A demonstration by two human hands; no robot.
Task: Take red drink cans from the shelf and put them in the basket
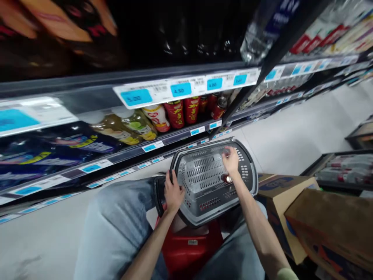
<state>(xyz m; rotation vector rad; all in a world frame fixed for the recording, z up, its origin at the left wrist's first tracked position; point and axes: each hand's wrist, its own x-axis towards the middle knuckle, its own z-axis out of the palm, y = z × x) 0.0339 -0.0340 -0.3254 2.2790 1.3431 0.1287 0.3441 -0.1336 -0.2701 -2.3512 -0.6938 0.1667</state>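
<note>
A grey plastic shopping basket rests tilted in front of my knees, above a red stool. My left hand is closed round the basket's near left rim and black handle. My right hand reaches down inside the basket with its fingers curled; what they hold, if anything, is hidden. A small red and silver can lies on the basket floor just under my right wrist.
Store shelves run along the left with bottles and red cans behind blue price tags. Cardboard boxes stand at the right. White floor stretches ahead between the shelving.
</note>
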